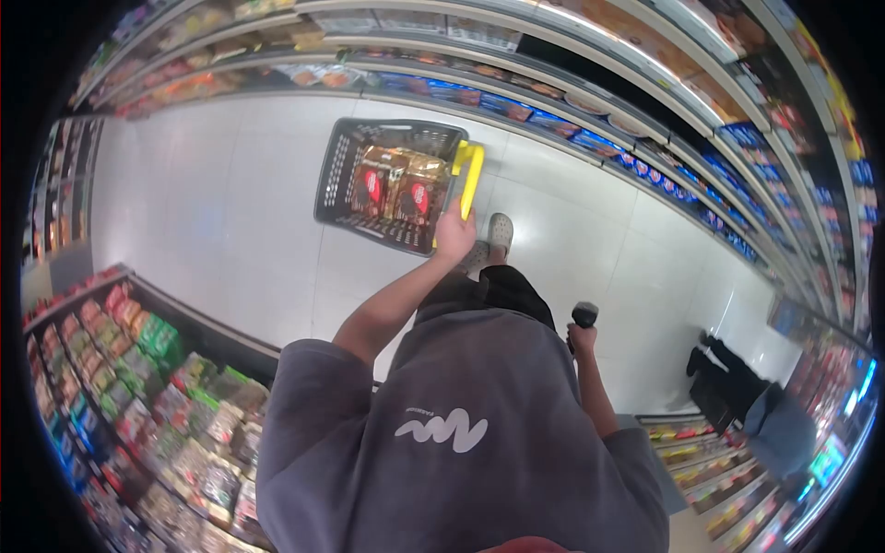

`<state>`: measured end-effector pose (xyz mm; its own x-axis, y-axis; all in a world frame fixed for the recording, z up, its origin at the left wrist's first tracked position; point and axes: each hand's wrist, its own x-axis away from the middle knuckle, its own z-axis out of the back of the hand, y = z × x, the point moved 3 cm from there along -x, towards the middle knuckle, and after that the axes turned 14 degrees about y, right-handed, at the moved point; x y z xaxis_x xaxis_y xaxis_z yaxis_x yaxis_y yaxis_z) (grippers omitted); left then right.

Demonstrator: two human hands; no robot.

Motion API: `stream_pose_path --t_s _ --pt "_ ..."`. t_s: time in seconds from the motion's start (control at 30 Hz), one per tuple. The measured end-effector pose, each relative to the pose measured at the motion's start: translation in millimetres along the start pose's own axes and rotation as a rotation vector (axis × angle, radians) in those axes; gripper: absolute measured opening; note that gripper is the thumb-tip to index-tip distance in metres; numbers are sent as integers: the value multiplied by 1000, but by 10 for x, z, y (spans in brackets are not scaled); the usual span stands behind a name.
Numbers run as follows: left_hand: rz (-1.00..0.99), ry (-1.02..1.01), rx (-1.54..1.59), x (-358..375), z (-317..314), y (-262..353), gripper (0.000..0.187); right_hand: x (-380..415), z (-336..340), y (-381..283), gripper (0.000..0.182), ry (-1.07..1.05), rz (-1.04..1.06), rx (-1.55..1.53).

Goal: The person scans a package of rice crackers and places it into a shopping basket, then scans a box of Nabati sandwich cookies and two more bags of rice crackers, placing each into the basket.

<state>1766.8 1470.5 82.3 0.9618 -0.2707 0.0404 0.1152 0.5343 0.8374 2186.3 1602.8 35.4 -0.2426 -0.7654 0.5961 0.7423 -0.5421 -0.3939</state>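
My left hand (454,233) is closed around the yellow handle (471,180) of a dark grey plastic shopping basket (332,175). The basket has perforated sides and is in front of me, to the left of my feet. Inside lie a few shiny brown-and-gold packets (415,195) with red labels. At my right side, my right hand (582,341) grips a black handheld object (584,315) with a blocky head. Its exact kind is not clear, and my fingers hide its lower part.
Long store shelves (553,97) with packaged goods curve along the far side and right. A display bin (184,396) full of bagged goods stands at the left. Pale floor tiles (221,203) run between them. Another person (779,429) in dark trousers stands at the right.
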Motion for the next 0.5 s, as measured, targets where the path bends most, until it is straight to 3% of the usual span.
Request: stream_pose_path --t_s 0.1,0.17,0.3,0.37,0.5 --pt "-57 26 4 182 36 -87 36 -302 -208 -720 16 -84 290 132" --pt "-68 -106 -93 182 -81 -116 39 -328 -447 -1394 19 -202 442 54" --pt "-34 -176 -163 348 -81 -48 41 114 -966 -2388 22 -389 597 -222" --pt "-59 -158 -163 451 -172 -68 41 256 -1227 -2636 22 -389 726 -294" --pt "-92 -176 -223 676 -125 141 38 746 -1206 -2909 29 -424 759 -406"
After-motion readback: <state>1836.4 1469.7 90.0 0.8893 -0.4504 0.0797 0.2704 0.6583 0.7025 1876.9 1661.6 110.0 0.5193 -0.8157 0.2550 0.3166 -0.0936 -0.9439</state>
